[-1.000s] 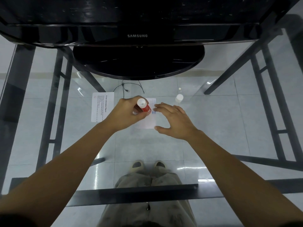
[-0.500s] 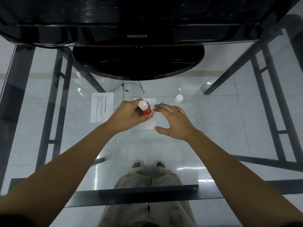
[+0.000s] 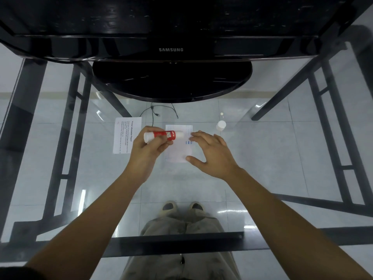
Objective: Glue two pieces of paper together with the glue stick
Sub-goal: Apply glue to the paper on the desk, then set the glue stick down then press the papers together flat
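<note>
Left hand (image 3: 148, 150): my fingers closed around the red glue stick (image 3: 163, 135), lying level at frame centre.
Right hand (image 3: 212, 153): fingers spread, pinning the small paper (image 3: 178, 152).
Open room: bare glass table (image 3: 282, 158) at right.
Writing: "SAMSUNG" on monitor (image 3: 171, 49); "Printer Information Report" on left paper (image 3: 126, 136).

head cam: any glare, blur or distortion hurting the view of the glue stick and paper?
Head view: wide-angle bending at the edges; glare streaks on the glass table; glue stick in the left hand is sharp; paper print too small to read.

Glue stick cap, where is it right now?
Head view: the white cap stands on the glass table, right of the paper, just beyond the right hand.
</note>
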`<state>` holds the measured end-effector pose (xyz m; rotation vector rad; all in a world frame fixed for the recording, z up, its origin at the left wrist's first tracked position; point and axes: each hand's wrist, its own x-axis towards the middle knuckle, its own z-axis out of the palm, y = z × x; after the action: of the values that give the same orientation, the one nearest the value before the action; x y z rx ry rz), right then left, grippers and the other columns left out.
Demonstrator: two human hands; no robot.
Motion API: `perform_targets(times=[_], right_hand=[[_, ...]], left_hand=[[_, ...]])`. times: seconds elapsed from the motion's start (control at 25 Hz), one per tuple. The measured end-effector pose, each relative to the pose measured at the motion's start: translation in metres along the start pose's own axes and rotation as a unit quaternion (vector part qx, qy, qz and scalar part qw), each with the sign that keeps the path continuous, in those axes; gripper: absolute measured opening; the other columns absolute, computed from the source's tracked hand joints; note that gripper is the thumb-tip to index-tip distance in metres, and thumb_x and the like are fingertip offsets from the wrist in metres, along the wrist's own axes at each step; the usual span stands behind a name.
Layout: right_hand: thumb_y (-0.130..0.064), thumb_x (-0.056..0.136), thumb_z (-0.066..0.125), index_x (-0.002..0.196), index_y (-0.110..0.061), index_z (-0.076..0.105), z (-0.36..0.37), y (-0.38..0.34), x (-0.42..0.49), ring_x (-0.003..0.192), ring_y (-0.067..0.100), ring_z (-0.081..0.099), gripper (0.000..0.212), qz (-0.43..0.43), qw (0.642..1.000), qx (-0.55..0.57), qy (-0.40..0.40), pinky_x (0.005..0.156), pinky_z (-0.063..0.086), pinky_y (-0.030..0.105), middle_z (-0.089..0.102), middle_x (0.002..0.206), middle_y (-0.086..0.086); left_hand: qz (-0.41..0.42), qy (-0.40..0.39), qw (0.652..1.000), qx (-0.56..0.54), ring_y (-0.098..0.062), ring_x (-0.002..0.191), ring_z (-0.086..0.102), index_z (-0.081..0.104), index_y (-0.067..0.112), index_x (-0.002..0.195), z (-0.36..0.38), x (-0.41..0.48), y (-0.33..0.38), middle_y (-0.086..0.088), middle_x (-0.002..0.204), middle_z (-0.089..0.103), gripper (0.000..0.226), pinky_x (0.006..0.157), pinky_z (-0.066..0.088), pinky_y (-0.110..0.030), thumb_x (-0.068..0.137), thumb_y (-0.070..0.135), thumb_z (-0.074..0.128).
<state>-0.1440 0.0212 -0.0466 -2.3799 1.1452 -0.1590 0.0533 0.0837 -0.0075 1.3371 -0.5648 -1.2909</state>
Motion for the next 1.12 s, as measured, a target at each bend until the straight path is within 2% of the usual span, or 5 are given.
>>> perform_targets(times=[0.16,0.4,0.6,0.8,1.12], right_hand=[[-0.043,0.086,0.054,0.132,-0.018,0.044,0.001,-0.001,0.001,0.13,0.016,0.038,0.054,0.0,1.0,-0.005,0.005,0.112,0.019,0.042,0.04,0.143,-0.001],[-0.043,0.088,0.052,0.134,-0.016,0.041,-0.005,-0.009,-0.002,0.129,0.017,0.039,0.055,0.009,0.999,0.027,0.015,0.11,0.023,0.037,0.043,0.14,0.001],[-0.037,0.092,0.048,0.134,-0.013,0.042,0.005,-0.013,-0.031,0.132,0.024,0.038,0.049,0.132,0.982,0.011,0.135,0.111,0.024,0.038,0.044,0.142,0.008],[-0.056,0.09,0.006,0.147,-0.017,-0.006,0.019,-0.007,-0.047,0.143,0.021,-0.012,0.07,0.244,0.966,-0.073,0.031,0.111,-0.011,0.035,-0.008,0.157,0.004],[-0.056,0.091,0.003,0.146,-0.016,-0.01,0.027,-0.006,-0.045,0.136,0.016,-0.024,0.069,0.25,0.961,-0.115,0.033,0.108,-0.017,0.034,-0.011,0.157,0.003]], left_hand=[[-0.07,0.059,0.985,-0.144,-0.03,0.094,0.069,0.059,0.013,0.072,-0.003,-0.012,-0.008,-0.005,0.087,0.073,0.016,0.073,0.055,-0.024,0.084,0.002,0.06],[-0.095,0.054,0.991,-0.083,-0.01,0.079,0.067,0.053,0.024,0.06,0.002,-0.003,0.002,-0.001,0.088,0.073,0.026,0.067,0.044,-0.024,0.082,0.016,0.065],[-0.04,-0.036,0.984,0.171,-0.003,0.085,0.067,0.058,0.023,0.093,0.033,0.023,0.017,0.005,0.093,0.071,0.029,0.069,0.049,-0.014,0.073,0.014,0.076],[0.089,-0.11,0.936,0.322,0.011,0.077,0.063,0.061,0.018,0.105,0.081,0.063,0.025,0.011,0.091,0.066,0.036,0.067,0.044,0.0,0.074,0.013,0.076],[0.155,-0.146,0.869,0.446,-0.006,0.086,0.061,0.059,0.011,0.106,0.101,0.093,0.004,-0.004,0.105,0.069,0.035,0.068,0.037,0.003,0.076,0.015,0.074]])
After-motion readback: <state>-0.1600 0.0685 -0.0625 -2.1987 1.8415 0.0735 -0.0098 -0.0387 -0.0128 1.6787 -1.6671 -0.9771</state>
